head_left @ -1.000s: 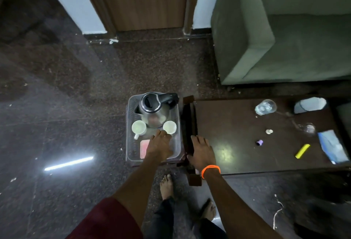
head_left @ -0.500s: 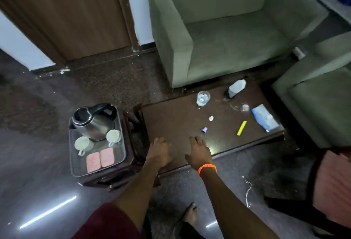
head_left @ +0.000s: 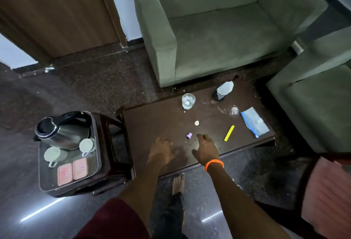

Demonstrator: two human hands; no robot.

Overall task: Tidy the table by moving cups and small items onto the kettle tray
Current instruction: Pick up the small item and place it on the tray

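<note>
Table (head_left: 152, 124): dark, low, before a green armchair (head_left: 218, 35).
Kettle tray (head_left: 45, 181): on a stool left of the table; carries the kettle (head_left: 62, 134), two white cups (head_left: 52, 154) and two pink packets (head_left: 73, 169).
Left hand (head_left: 161, 151): over the table's near edge, fingers loose, holding nothing.
Right hand (head_left: 206, 148): orange-banded wrist, fingers relaxed and empty, just beside the purple cap (head_left: 189, 135).
Glass (head_left: 188, 101): far side, upright.
Yellow stick (head_left: 229, 133): right of the hands.
</note>
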